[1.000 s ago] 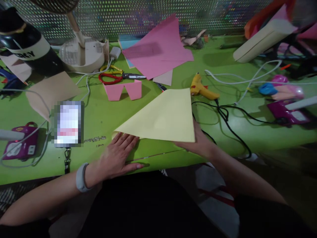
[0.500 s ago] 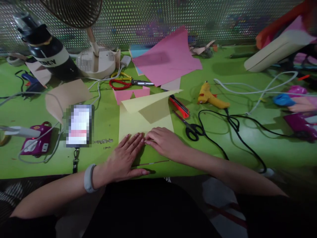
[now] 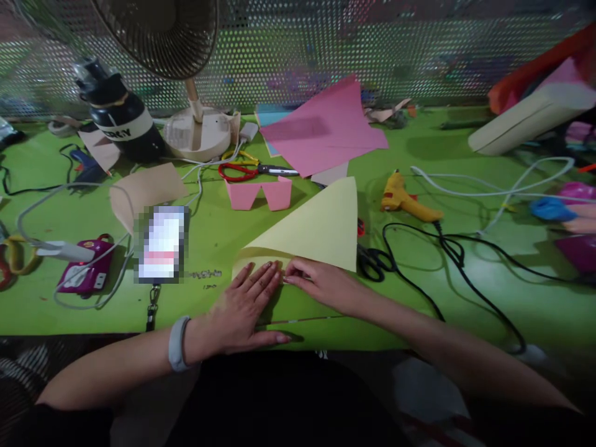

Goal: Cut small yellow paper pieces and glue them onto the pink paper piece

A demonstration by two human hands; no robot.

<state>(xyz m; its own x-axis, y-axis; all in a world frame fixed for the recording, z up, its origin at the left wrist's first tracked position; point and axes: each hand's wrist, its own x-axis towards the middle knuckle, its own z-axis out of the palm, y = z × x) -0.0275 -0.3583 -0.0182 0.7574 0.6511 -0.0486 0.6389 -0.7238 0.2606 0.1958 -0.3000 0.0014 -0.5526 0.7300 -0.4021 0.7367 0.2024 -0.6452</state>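
Note:
A pale yellow paper sheet (image 3: 316, 233) lies folded into a triangle on the green table (image 3: 465, 292), its point raised toward the far right. My left hand (image 3: 246, 304) lies flat and open on the sheet's near left corner. My right hand (image 3: 321, 282) rests beside it, fingertips pressed on the near folded edge. Both hands touch the paper close together.
Black scissors (image 3: 372, 261) and a black cord (image 3: 447, 248) lie right of the paper, with a yellow glue gun (image 3: 405, 198) beyond. Pink cut paper (image 3: 261, 192), red scissors (image 3: 246, 171), pink sheets (image 3: 326, 127), a fan base (image 3: 200, 133) and a phone (image 3: 161, 242) sit behind and left.
The yellow sheet, partly unfolded half a second ago, is folded over into a triangle again. My right hand stays at the near edge next to my left. The view has tilted upward.

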